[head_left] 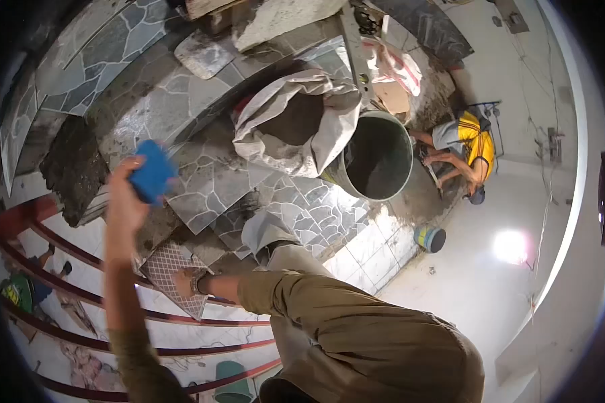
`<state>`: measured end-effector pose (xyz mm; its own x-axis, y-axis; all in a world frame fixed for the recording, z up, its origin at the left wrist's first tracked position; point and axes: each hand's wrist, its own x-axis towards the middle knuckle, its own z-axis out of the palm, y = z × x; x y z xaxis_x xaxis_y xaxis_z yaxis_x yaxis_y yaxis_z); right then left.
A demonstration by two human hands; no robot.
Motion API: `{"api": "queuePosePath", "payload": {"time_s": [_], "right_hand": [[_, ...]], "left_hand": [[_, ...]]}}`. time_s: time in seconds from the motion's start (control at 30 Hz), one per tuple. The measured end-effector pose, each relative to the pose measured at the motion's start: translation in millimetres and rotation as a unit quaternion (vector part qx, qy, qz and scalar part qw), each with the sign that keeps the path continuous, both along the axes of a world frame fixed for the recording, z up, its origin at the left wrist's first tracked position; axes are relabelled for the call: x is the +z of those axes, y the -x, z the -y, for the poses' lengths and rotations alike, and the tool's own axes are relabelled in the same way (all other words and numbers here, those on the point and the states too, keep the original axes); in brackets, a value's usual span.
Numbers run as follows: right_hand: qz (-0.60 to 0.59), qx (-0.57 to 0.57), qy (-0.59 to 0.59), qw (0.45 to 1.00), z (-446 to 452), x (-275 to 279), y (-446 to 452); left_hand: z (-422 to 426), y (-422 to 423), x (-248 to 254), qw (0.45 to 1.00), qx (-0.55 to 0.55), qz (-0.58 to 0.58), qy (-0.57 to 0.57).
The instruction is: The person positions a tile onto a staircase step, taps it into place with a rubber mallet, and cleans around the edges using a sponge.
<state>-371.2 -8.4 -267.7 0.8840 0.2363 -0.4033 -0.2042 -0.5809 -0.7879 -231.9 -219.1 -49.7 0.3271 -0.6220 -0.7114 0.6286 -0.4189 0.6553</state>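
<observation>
My left hand (126, 191) is raised at the left, its fingers closed round a blue block (152, 172), blurred at its edges. Below and to its right, my right hand (183, 283), with a watch on the wrist, rests on a patterned tile (171, 267); its fingers look spread. A dark mortar-like mass (74, 164) lies to the left of the blue block. Stone-patterned tiles (208, 185) cover the surface to its right.
An open sack (249, 138) of dark material stands beside a large bucket (409, 158). Curved red rails (81, 344) cross the lower left. A person in yellow (478, 149) crouches at the right. A smaller bucket (435, 240) stands by the wall.
</observation>
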Motion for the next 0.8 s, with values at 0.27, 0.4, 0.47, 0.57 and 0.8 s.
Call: {"api": "queuePosePath", "payload": {"time_s": [0.27,0.4,0.47,0.57,0.8], "right_hand": [[0.012,0.098,0.033,0.995,-13,-6,20],[-0.068,0.105,0.038,0.991,12,7,31],[0.059,0.198,0.095,0.974,2,-17,47],[-0.142,0.015,0.013,0.99,18,14,50],[-0.205,0.12,0.124,0.963,38,3,47]], "left_hand": [[126,268,-31,0.92,-0.335,-0.119,0.163],[87,223,-8,0.945,-0.146,0.153,0.25],[24,174,6,0.957,0.083,0.198,0.195],[-78,111,-47,0.875,0.297,0.382,0.017],[-275,139,-174,0.837,0.191,0.417,-0.298]]}}
